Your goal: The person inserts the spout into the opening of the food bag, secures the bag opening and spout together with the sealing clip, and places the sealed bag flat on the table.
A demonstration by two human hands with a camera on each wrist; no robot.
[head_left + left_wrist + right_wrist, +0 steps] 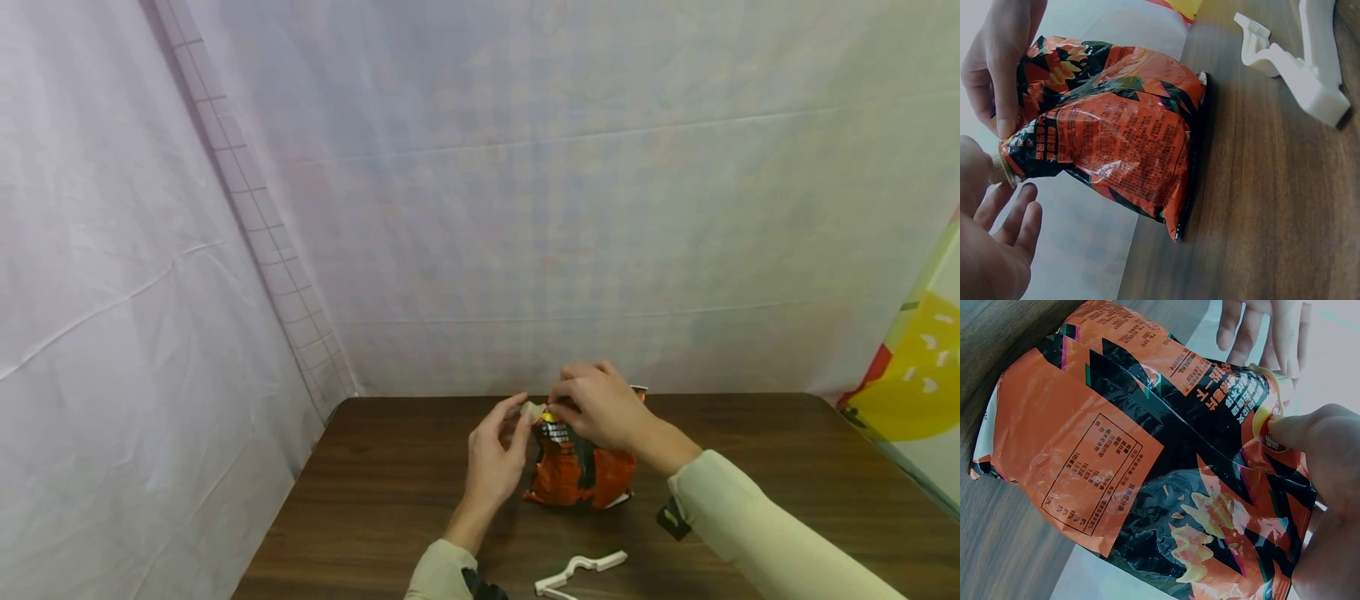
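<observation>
An orange and black snack bag (577, 475), printed with text and pictures of chips, stands on the table with its bottom end down. My right hand (603, 408) grips its upper edge, the thumb pressed on the printed front in the right wrist view. At the bag's upper left corner is a small pale cream piece (999, 169), held between the thumb and fingers of my left hand (495, 458); I cannot tell what it is. The other left fingers (1029, 215) spread loosely below the corner. A white plastic bag clip (581, 571), spread apart, lies nearer to me.
The dark wood-grain table (375, 500) reaches back to a pale cloth backdrop (570, 233). Another white cloth (135, 333) hangs along the left side. Past the right edge there is a yellow patterned piece (911, 383).
</observation>
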